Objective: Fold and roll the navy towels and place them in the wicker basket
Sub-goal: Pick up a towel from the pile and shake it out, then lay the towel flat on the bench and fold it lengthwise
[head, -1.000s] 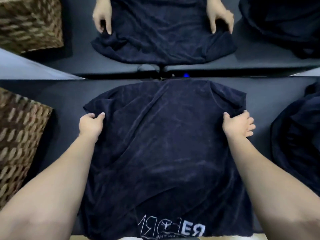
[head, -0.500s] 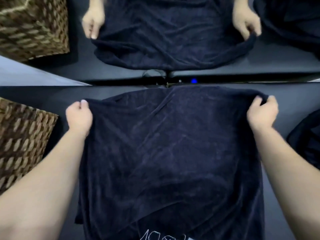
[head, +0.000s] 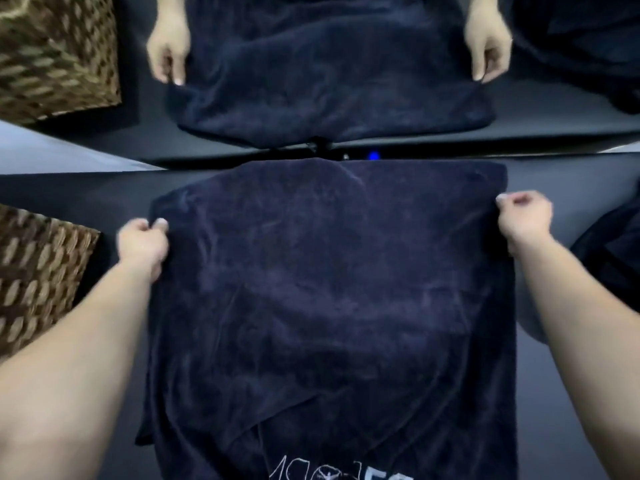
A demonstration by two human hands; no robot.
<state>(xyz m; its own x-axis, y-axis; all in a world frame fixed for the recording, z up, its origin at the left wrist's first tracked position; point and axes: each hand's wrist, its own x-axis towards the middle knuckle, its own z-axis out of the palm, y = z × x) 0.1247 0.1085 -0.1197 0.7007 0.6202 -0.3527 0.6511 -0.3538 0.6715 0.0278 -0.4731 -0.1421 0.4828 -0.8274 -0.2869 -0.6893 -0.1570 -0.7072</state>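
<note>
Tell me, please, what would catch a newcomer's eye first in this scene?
A large navy towel spread flat on the dark table fills the centre, the left hand and right hand gripping its side edges. A wicker basket sits at the left, and a mirror behind repeats the scene.

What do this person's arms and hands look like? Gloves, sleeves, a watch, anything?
Nothing is worn where the camera can see. The left hand and right hand are bare, with no gloves or rings in sight. Both forearms are uncovered to the picture's edge, with no sleeve, watch or bracelet. The fingernails look short and pale.
</note>
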